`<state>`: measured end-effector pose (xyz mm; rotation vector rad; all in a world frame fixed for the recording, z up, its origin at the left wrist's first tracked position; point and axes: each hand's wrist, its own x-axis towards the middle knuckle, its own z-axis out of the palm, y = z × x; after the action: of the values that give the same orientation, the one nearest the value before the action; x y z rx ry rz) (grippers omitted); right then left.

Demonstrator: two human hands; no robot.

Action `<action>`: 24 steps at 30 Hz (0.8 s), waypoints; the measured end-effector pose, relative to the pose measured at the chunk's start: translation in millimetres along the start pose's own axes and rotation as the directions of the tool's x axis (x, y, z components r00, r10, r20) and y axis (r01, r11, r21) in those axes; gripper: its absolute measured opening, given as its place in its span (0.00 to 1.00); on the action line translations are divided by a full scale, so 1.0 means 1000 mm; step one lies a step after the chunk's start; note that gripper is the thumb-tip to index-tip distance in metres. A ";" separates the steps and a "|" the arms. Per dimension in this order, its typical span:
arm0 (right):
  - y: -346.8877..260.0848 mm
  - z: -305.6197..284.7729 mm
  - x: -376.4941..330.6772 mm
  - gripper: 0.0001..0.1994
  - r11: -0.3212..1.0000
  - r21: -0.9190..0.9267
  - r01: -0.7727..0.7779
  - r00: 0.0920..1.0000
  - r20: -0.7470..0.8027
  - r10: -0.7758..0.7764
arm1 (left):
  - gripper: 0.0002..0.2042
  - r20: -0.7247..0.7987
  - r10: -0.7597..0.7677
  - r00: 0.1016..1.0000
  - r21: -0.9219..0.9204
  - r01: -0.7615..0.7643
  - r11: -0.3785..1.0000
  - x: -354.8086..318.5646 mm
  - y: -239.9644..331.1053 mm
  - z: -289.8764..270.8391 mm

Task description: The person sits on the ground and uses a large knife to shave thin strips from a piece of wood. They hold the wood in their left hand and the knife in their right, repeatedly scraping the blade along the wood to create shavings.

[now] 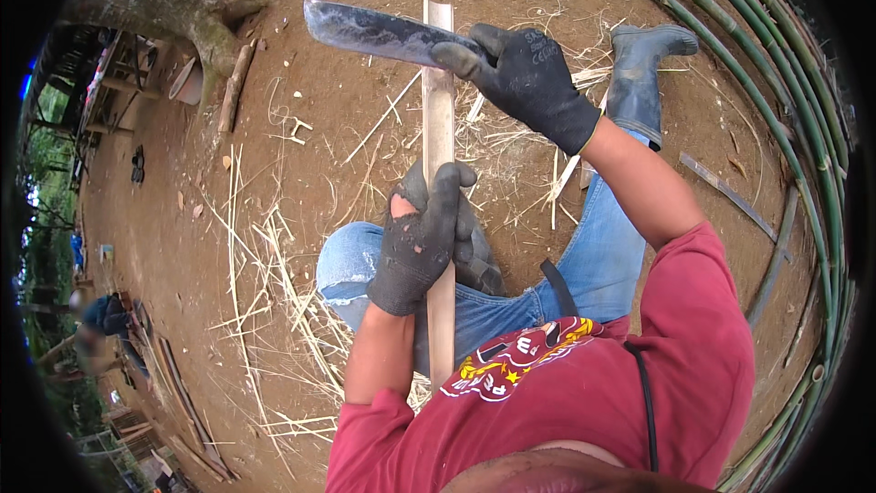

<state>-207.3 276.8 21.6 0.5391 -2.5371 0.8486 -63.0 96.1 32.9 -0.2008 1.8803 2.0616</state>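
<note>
A split length of bamboo [439,123] stands lengthwise before me, its pale hollow side showing, its lower end against my torso. My left hand [422,236], in a worn dark glove with holes, is wrapped round its middle. Near the bamboo's far end, my right hand [520,78], in a black glove, grips a machete [374,32]. The handle is mostly hidden in the fist. The broad dark blade points left and lies across the bamboo; whether its edge touches the wood, I cannot tell.
Thin bamboo strips [292,283] litter the dirt around my legs. Long green bamboo poles [803,64] curve along the right side, near a flat metal blade [727,192] on the ground. A tree trunk [205,36] stands far left; another person [114,319] is at the left.
</note>
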 end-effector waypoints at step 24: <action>0.006 -0.001 0.029 0.34 0.920 -0.295 0.257 0.962 -0.010 -0.272 | 0.15 -0.031 0.032 0.999 0.005 -0.032 0.999 -0.001 0.005 0.000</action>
<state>-234.7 275.0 33.8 0.7306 -2.4104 0.3764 -63.8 95.4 38.4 -0.2037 1.9180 2.0870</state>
